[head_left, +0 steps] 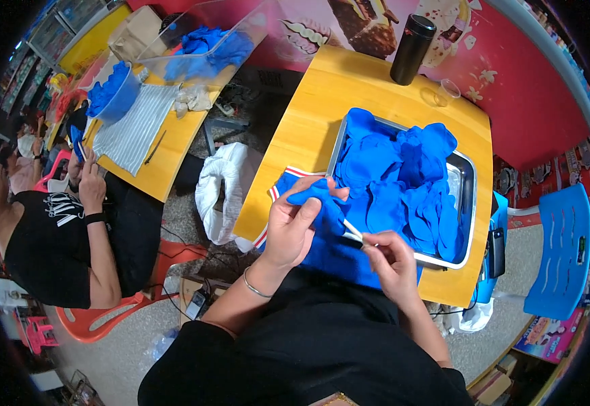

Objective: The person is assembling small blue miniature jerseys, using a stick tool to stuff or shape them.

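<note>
My left hand [290,233] pinches a small blue fabric piece [320,203] between thumb and fingers, above the near side of the table. My right hand [391,265] grips a thin pale stick [353,230], its far end meeting the underside of the piece; whether it goes inside I cannot tell. Beneath both hands lies a blue cloth [339,260] with a red and white striped border. Just beyond stands a metal tray [471,203], heaped with several blue fabric pieces [372,159] like the held one.
A black bottle [412,53] and a clear plastic cup [448,93] stand on the yellow table's [322,81] far side. To the left, a co-worker [55,237] sits at another table with a blue basin [120,101] and a clear bin [200,68]. A blue chair [558,250] is at right.
</note>
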The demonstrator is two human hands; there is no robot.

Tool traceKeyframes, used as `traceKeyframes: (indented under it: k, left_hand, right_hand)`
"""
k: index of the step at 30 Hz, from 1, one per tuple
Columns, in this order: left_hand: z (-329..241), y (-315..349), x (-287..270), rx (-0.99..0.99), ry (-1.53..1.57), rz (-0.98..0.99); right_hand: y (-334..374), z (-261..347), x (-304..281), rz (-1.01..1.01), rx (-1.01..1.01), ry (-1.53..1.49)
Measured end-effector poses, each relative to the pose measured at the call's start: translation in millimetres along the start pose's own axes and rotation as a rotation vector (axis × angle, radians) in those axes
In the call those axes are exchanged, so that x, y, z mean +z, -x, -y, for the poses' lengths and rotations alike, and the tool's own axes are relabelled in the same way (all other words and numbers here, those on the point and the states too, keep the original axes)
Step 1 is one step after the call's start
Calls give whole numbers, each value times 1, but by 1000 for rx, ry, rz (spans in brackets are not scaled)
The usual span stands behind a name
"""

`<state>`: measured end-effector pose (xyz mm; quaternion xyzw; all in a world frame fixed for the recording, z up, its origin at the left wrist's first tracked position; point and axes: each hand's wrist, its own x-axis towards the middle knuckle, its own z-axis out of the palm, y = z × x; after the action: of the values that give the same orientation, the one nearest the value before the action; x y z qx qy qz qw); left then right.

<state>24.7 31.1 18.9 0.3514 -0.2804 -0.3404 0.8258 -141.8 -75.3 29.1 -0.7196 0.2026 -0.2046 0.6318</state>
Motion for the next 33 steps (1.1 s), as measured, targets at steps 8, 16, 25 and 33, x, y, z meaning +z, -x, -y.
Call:
traceKeyframes:
  k: [8, 16, 25, 33]
  left_hand:
    - [2, 1, 8, -61, 328, -95]
    - [-2, 0, 3, -34, 231, -73]
    - [2, -1, -2, 72, 159, 2]
    - [4, -5, 7, 50, 122, -108]
  right_hand:
    - [-1, -21, -2, 104, 110, -293]
    - [-6, -9, 8, -150, -228, 325]
    - [-12, -7, 5, -141, -468, 538]
    - [-4, -16, 21, 4, 110, -119]
